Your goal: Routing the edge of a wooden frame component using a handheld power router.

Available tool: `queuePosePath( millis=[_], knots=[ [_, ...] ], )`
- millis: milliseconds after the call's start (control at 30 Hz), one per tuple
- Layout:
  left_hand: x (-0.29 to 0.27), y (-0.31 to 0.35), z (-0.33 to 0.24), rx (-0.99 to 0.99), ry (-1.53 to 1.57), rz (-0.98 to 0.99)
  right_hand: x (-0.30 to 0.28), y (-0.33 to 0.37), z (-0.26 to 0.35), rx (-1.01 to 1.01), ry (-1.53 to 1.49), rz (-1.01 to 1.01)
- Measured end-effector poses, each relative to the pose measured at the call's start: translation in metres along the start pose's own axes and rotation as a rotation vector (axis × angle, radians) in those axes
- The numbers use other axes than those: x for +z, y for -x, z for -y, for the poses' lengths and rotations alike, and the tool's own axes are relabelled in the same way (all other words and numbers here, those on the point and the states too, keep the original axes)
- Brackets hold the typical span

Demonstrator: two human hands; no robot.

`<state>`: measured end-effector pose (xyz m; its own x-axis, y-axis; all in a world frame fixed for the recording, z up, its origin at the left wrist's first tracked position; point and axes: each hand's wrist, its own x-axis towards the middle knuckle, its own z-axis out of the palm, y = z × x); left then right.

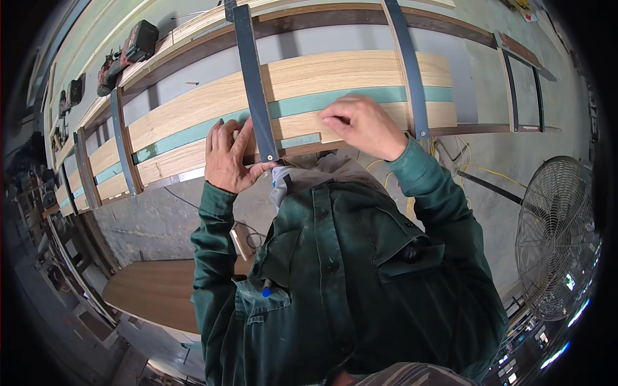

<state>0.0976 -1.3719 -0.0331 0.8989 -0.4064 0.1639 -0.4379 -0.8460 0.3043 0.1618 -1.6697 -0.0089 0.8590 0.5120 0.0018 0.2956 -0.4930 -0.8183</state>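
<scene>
A long light-wood panel (pixel 309 72) with a green stripe (pixel 335 98) lies in front of me, crossed by dark slats. My left hand (pixel 228 153) rests at its near edge, just left of a dark slat (pixel 252 83); the fingers are bent and apart, the thumb stretched toward the slat's screwed end. My right hand (pixel 367 128) hovers or rests over the panel's near strip, fingers curled and pinched together. What is in that pinch, if anything, is hidden. Between the hands a short green strip (pixel 299 140) sits at the near edge.
Cordless drills (pixel 129 56) lie at the far left, and a loose screw (pixel 192 83) nearby. Another dark slat (pixel 410 71) stands right of my right hand. A large caged fan (pixel 555 238) is at the right, with yellow cable (pixel 492 172) on the floor. A brown board (pixel 151 293) is lower left.
</scene>
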Motion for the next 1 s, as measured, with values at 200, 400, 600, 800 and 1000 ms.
queuePosePath(
  millis=[200, 400, 600, 800, 1000],
  knots=[
    [0.001, -0.001, -0.003, -0.009, -0.024, -0.014, -0.006, 0.017, -0.004, -0.143, 0.175, -0.06],
    [0.0, -0.002, -0.003, -0.005, 0.005, -0.004, -0.065, 0.036, -0.039, -0.03, 0.622, -0.738],
    [0.001, 0.0, 0.0, 0.017, -0.021, -0.018, -0.071, 0.056, -0.058, 0.187, 0.67, -0.577],
    [0.001, -0.002, 0.001, 0.029, 0.017, -0.015, -0.066, 0.056, -0.071, 0.235, 0.373, -0.624],
    [0.001, -0.001, 0.001, 0.032, 0.025, -0.013, -0.065, 0.055, -0.076, 0.183, 0.22, -0.674]
  ],
)
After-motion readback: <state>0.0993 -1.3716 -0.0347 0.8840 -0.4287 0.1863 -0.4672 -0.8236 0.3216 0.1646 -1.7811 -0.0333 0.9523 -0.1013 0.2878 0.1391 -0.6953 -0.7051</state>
